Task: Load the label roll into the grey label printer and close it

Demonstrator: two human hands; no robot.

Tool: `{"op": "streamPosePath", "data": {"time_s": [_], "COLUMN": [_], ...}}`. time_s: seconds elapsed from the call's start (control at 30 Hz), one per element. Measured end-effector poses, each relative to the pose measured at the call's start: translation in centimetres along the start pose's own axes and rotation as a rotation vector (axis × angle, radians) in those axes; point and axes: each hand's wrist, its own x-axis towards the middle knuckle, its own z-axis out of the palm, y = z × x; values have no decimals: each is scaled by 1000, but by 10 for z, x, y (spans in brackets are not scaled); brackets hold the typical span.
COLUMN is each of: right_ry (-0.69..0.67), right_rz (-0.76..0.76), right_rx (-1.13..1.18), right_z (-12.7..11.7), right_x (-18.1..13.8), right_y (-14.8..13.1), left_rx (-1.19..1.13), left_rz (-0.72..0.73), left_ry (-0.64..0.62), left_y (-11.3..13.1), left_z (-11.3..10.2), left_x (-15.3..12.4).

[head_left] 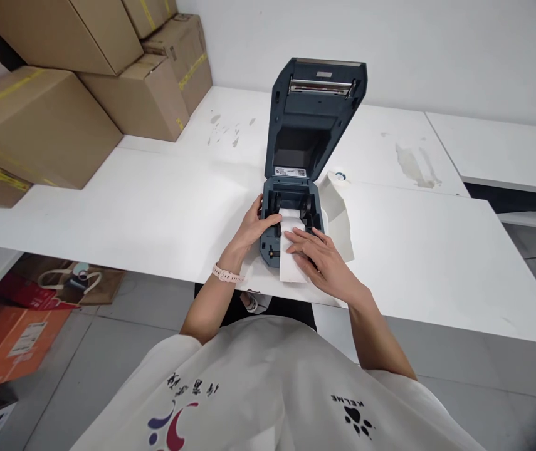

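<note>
A dark grey label printer [296, 188] stands on the white table [155, 213] with its lid swung up and back. A strip of white label paper [291, 254] runs out of its open bay toward the table's front edge. My left hand [251, 228] rests on the printer's left side, thumb reaching into the bay beside the paper. My right hand [317, 254] lies flat with fingers stretched out, pressing the paper strip onto the printer's front. A pink watch band sits on my left wrist.
Several cardboard boxes [42, 119] are stacked at the table's back left. A sheet of white paper [338, 207] lies right of the printer. Under the table on the left sit an orange box [9, 338] and a brown bag [79, 282]. A second white table [498, 150] adjoins at right.
</note>
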Motion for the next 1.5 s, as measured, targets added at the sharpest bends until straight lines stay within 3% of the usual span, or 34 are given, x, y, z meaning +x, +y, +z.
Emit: {"op": "streamPosePath", "data": {"time_s": [0.1, 0.17, 0.27, 0.33, 0.43, 0.53, 0.67, 0.77, 0.9, 1.03, 1.13, 1.23, 1.3, 1.43, 1.47, 1.5], "right_ry": [131, 389, 751, 742, 561, 605, 738, 665, 609, 540, 411, 379, 392, 456, 476, 492], "right_rz": [-12, -8, 7, 161, 192, 129, 137, 136, 278, 452, 474, 455, 449, 486, 501, 513], "right_rx": [123, 205, 304, 462, 636, 621, 458, 257, 271, 502, 674, 679, 640, 720, 758, 788], "right_z": [-26, -55, -104, -130, -148, -133, -75, -27, 13, 25, 27, 28, 30, 34, 35, 36], "right_x": [4, 22, 79, 127, 176, 166, 89, 38, 11, 6, 5, 6, 7, 9, 9, 9], "right_y": [3, 12, 34, 50, 60, 48, 13, -5, -1, 19, 29, 32, 32, 30, 30, 30], "left_rx": [1, 38, 78, 87, 36, -36, -67, -66, -23, -31, -42, -15, 65, 255, 238, 199], "left_rz": [15, -44, -126, -121, -93, -131, -99, -43, -33, -48, 4, 60, 89, 144, 103, 25], "left_ry": [-10, -3, -1, -10, -34, 11, 98, 95, 81, 37, 18, -7, 98, 547, 523, 396], "left_y": [-2, -6, -10, -12, -14, -15, -10, -1, 10, 12, 14, 13, 6, -23, -29, -34], "left_z": [8, 13, 17, 17, 11, 1, -5, 2, 19, 28, 27, 26, 28, 36, 39, 42], "left_x": [-32, -58, -90, -101, -105, -103, -93, -79, -66, -63, -61, -62, -72, -113, -122, -129]}}
